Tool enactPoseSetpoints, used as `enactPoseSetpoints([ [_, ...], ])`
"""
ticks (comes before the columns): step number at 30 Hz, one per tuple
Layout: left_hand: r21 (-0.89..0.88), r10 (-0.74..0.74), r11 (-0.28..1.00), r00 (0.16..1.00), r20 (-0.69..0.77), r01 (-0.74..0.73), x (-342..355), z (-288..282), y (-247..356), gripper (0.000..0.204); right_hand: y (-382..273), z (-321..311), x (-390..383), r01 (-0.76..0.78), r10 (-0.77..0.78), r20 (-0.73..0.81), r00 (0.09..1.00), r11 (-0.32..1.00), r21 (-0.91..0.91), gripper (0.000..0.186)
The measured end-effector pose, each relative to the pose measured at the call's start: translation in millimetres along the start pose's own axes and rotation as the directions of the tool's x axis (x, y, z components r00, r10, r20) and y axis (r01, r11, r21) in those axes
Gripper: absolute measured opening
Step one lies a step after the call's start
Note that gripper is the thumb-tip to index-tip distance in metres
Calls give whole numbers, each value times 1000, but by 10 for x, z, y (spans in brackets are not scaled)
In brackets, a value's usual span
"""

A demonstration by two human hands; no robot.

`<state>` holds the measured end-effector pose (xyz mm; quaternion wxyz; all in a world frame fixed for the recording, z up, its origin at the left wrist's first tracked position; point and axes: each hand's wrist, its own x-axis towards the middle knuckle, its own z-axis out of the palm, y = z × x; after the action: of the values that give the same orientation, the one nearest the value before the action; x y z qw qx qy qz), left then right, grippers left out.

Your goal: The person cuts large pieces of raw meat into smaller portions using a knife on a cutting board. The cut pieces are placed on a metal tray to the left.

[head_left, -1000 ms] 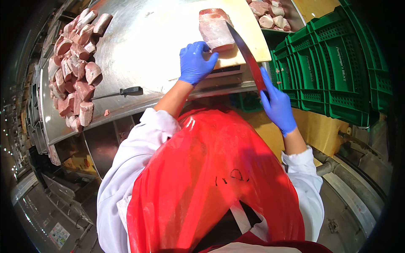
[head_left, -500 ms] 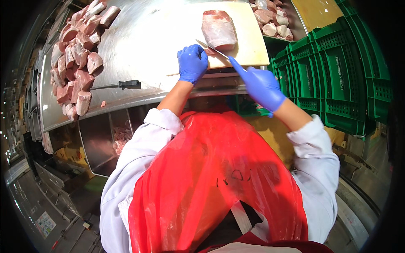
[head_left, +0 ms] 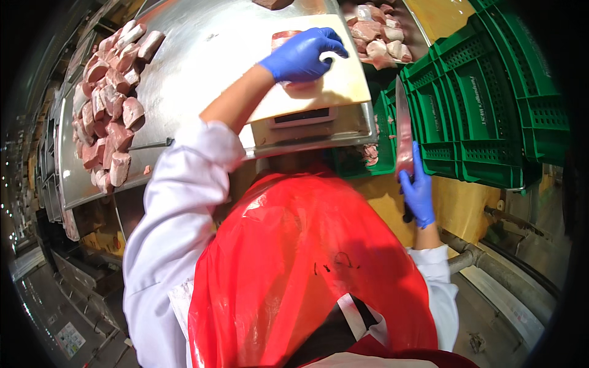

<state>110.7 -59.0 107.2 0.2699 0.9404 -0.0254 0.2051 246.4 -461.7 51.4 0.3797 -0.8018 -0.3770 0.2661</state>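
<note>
My left hand (head_left: 307, 55) is over a pink, white-capped block of meat (head_left: 283, 38) on the cream cutting board (head_left: 261, 105), covering much of it. Its blue-gloved fingers are curled but apart, with nothing visible in them. My right hand (head_left: 419, 193), also gloved, is closed on the handle of a long knife (head_left: 403, 129), its blade pointing away from me beside the board's right edge, in front of green crates (head_left: 472, 110). A device with a dark display (head_left: 302, 116) sits under the board. Pink scraps (head_left: 370, 154) lie in a green crate below the board's right side.
A heap of meat pieces (head_left: 110, 104) covers the left of the steel table (head_left: 178, 73), with a thin black-handled tool (head_left: 153, 145) beside it, partly behind my sleeve. More meat fills a tray (head_left: 380, 34) at the back right. Metal pipes (head_left: 466, 260) run low at the right.
My left hand has moved up and right over the meat block, its forearm now across the table. The knife and my right hand have swung from the block's near end out past the board's right edge.
</note>
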Motion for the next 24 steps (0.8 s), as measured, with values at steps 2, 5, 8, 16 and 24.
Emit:
enactPoseSetpoints([
  [2, 235, -39, 970, 921, 388, -58, 144, -106, -456, 54, 152, 189, -229, -43, 52, -96, 994, 994, 98, 78],
  [5, 486, -64, 772, 711, 700, -409, 256, -99, -722, 90, 420, 453, -568, -127, 182, -176, 967, 949, 287, 80],
  [8, 435, -92, 811, 650, 754, -390, 418, 18, -831, 93, 583, 599, -816, -189, 282, -213, 935, 908, 374, 80],
  [16, -861, -276, -144, 815, 509, 488, 455, 254, -1344, 41, 631, 605, -1095, -233, 432, -287, 855, 814, 532, 82],
  [24, -911, -173, 178, 900, -401, -372, 1677, -678, -881, 25, 318, 862, -511, -158, 306, -221, 926, 847, 507, 80],
])
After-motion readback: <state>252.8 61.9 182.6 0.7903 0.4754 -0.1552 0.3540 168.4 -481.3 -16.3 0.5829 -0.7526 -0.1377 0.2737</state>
